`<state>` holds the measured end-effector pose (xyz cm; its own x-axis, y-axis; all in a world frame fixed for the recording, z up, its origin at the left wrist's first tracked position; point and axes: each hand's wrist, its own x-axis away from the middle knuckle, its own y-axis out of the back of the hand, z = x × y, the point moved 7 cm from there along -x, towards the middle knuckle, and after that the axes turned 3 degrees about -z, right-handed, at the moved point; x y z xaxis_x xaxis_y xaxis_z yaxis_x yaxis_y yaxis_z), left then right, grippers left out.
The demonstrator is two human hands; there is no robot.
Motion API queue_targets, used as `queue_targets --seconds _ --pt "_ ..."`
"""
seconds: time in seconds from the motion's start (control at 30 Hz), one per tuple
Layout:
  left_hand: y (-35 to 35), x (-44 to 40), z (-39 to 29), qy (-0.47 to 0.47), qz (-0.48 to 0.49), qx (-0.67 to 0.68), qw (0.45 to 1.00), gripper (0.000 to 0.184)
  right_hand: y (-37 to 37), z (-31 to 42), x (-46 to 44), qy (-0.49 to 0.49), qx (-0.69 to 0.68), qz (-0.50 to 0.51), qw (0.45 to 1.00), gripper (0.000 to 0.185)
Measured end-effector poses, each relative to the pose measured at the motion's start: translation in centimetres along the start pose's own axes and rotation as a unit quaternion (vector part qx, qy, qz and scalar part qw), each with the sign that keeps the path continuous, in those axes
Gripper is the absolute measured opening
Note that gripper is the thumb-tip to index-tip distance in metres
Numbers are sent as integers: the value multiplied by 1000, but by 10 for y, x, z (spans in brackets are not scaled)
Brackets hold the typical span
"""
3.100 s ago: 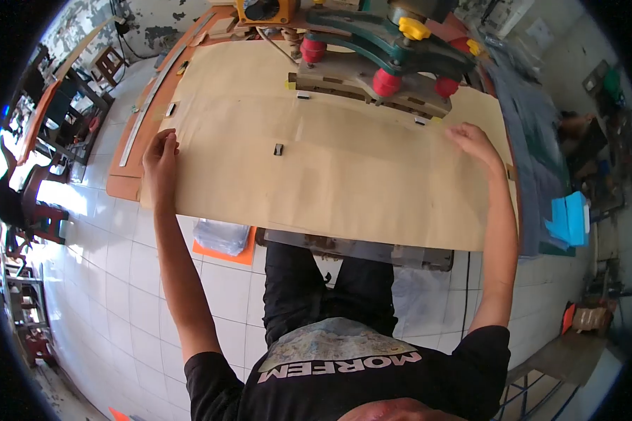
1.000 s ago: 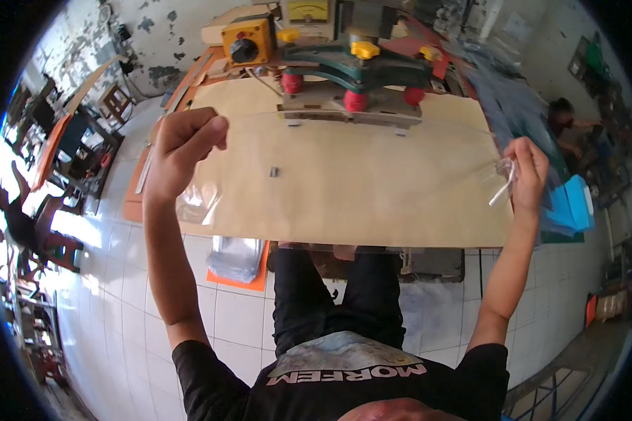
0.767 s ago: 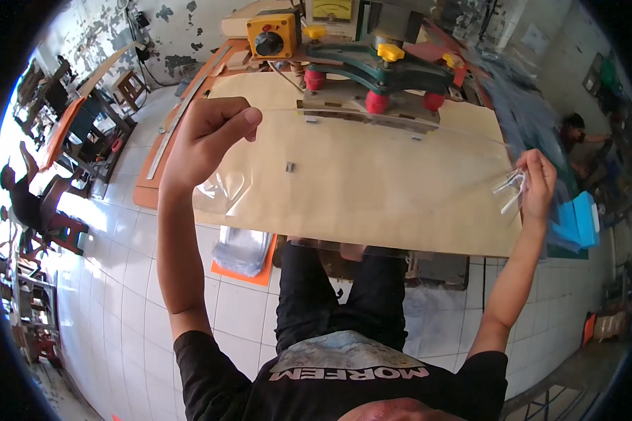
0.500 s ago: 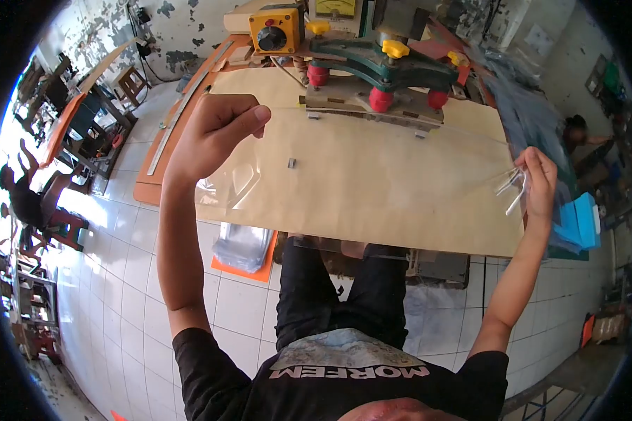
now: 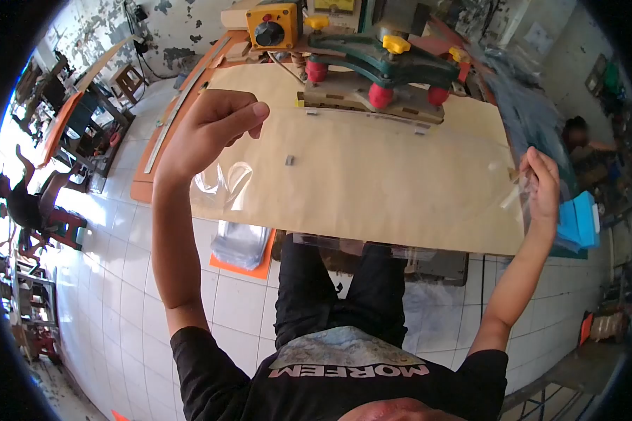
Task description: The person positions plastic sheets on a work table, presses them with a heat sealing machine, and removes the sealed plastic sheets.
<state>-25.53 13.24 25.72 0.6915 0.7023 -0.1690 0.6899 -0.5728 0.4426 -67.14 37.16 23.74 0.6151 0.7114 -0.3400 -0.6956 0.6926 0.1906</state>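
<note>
A clear plastic sheet stretches between my two hands over a tan work surface. At the left, my left hand is closed with thumb against curled fingers, seemingly on the sheet's edge. My right hand pinches the sheet at its right end, where the plastic is bunched. Just beyond the sheet's far edge stands a machine head with a dark green frame, yellow knobs and red insulators over a flat bar. A small grey block lies on the tan surface; two more lie near the bar.
A yellow control box is at the back left. A metal ruler lies along the orange table edge. Stacked clear plastic sits below the table. Blue material is at the right. Another person is seated far left.
My left hand has shifted slightly left and outward. The folds of plastic by my right hand look less gathered. The machine head has not visibly moved.
</note>
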Motion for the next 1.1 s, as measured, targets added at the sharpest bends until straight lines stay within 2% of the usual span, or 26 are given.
queue_targets --seconds 0.07,0.2,0.27,0.4,0.47,0.5,0.57,0.6,0.63,0.67,0.7,0.73,0.8,0.83,0.9,1.03,1.1 --pt "-3 -5 2 -53 -12 -77 996 36 -2 -3 1 -64 22 52 996 33" --pt "-21 -28 50 -97 12 -166 981 35 -6 -44 -18 -57 109 95 988 33" --pt "-37 -37 86 -85 29 -176 980 34 -27 -60 -23 59 200 190 959 27" --pt "-61 -38 139 -58 70 -227 970 24 -44 -105 -18 4 223 233 947 15" --pt "-68 -34 160 -34 88 -218 971 31 -53 -113 -10 -40 420 246 873 19" --pt "-70 -33 163 -35 89 -216 972 31 -58 -112 -4 -41 421 245 872 19" --pt "-69 -23 142 -210 -6 -295 932 38 -66 -89 12 132 432 177 874 33" --pt "-68 -19 143 -209 -5 -293 933 38 -66 -90 17 152 457 170 860 42" --pt "-69 -13 141 -234 -2 -354 905 42 -63 -93 20 151 458 170 859 42" --pt "-70 -7 138 -259 1 -413 873 46 -62 -91 26 210 489 175 829 46" --pt "-69 -1 135 -259 1 -413 873 46 -62 -89 33 268 517 178 793 50" --pt "-71 5 135 -236 44 -383 892 50 -59 -85 38 268 517 179 793 50" --pt "-73 15 131 -175 108 -344 916 61 -57 -85 49 194 488 284 802 61" --pt "-72 18 133 -173 109 -344 916 61 -54 -84 52 192 487 286 802 61" --pt "-66 21 135 -169 88 -345 919 55 -45 -92 55 129 490 328 797 71" --pt "-65 20 143 -151 107 -329 926 57 -24 -111 47 70 432 374 817 72" --pt "-65 23 139 -193 94 -344 914 51 -16 -117 45 18 389 401 829 69"
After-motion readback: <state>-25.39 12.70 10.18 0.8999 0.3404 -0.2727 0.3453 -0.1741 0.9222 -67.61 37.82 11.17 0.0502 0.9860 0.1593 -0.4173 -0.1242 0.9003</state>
